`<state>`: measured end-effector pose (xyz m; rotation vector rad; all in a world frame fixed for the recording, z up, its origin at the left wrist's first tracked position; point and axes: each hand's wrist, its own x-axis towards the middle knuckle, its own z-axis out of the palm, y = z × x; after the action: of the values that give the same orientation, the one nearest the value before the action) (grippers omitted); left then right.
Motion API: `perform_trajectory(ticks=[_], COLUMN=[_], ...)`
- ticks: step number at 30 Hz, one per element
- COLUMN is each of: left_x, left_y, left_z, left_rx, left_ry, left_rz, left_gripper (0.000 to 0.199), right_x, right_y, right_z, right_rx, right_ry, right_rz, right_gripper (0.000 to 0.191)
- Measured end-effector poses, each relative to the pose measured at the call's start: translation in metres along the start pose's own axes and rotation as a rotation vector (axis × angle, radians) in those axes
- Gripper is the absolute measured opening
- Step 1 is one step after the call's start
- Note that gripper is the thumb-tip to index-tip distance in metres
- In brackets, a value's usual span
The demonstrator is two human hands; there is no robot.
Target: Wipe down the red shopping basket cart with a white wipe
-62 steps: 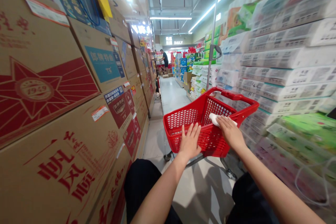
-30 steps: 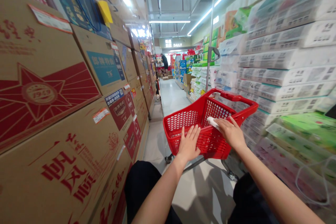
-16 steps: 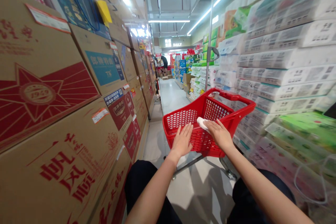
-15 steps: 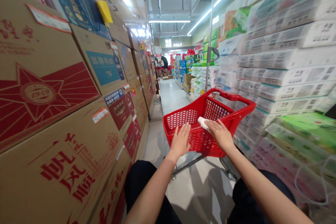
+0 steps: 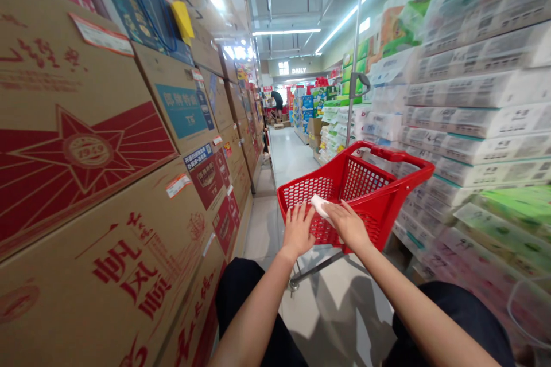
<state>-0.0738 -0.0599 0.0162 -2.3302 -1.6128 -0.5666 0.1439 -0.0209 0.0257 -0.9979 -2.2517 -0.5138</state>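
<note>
In front of me stands a red plastic shopping cart [image 5: 365, 206] with perforated basket walls and a metal frame. My left hand [image 5: 298, 232] lies with fingers spread against the basket's near side, toward its left end. Just right of it, my right hand [image 5: 348, 225] presses a white cloth [image 5: 321, 205] on the rim of the same side. The cloth sticks out past the fingertips; the rest is covered by my palm. The two hands are close together but apart.
Stacked cardboard cartons [image 5: 142, 241] wall in the left. Wrapped tissue packs [image 5: 477, 114] are piled high on the right. A metal pole [image 5: 355, 69] rises behind the cart. Down the tiled aisle [image 5: 286, 152], a person [image 5: 278, 104] bends over boxes.
My right hand has slid left along the basket's side with the white cloth, closer to my left hand. The view has shifted slightly, so the surroundings appear farther right.
</note>
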Motion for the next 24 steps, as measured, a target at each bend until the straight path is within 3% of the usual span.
perform_trajectory(ticks=[5, 7, 14, 17, 21, 24], left_x=[-0.003, -0.001, 0.003, 0.001, 0.0, 0.004], left_y=[0.0, 0.005, 0.014, 0.011, 0.013, 0.019], left_z=[0.0, 0.003, 0.005, 0.002, 0.001, 0.003], left_rx=[0.008, 0.012, -0.002, -0.017, -0.031, -0.033], left_ry=[0.023, 0.031, -0.007, -0.012, -0.008, -0.028], left_rz=[0.006, -0.002, -0.022, -0.009, -0.029, -0.052], left_gripper=[0.093, 0.094, 0.097, 0.096, 0.097, 0.098], right_x=[-0.017, -0.017, -0.003, -0.008, -0.018, -0.018], right_y=[0.056, 0.055, -0.006, 0.01, 0.051, 0.053], right_z=[-0.019, -0.018, 0.008, 0.001, -0.014, -0.011], right_rx=[-0.077, -0.103, -0.036, -0.008, -0.043, -0.06], right_ry=[0.033, 0.034, 0.0, -0.022, -0.002, 0.002], right_rz=[0.107, 0.131, 0.027, -0.009, 0.093, 0.136], right_gripper=[0.047, 0.046, 0.049, 0.05, 0.05, 0.051])
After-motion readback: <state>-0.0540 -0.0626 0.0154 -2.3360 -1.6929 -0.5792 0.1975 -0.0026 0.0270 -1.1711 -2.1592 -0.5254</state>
